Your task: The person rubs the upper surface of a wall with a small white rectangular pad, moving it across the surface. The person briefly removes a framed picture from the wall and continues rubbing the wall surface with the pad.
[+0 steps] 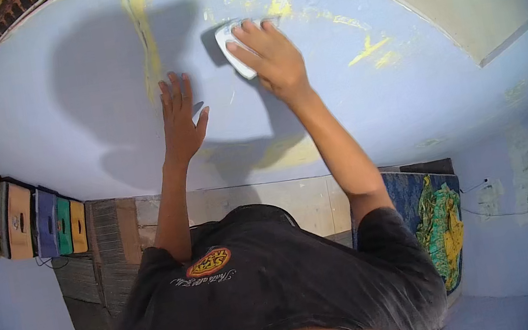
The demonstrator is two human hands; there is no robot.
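Note:
My right hand point(277, 60) presses a flat white pad with a pointed corner point(240, 67) against the pale blue wall point(364, 105). The fingers lie over the pad and cover much of it, so its exact kind does not show. Yellow patches and streaks point(281, 5) mark the wall around it. Lower and to the left, my left hand point(182, 119) is held up at the wall with fingers stretched out and nothing in it. Whether its fingertips touch the wall, I cannot tell. A yellow vertical streak point(141, 26) runs just above it.
Several boxes point(16, 219) in brown, orange, purple and green stand in a row at the left. Brown cardboard point(114, 235) lies beside them. A blue, green and yellow painted panel point(439, 220) leans at the right, near a thin wire point(523, 209). Framed pieces edge the wall's top.

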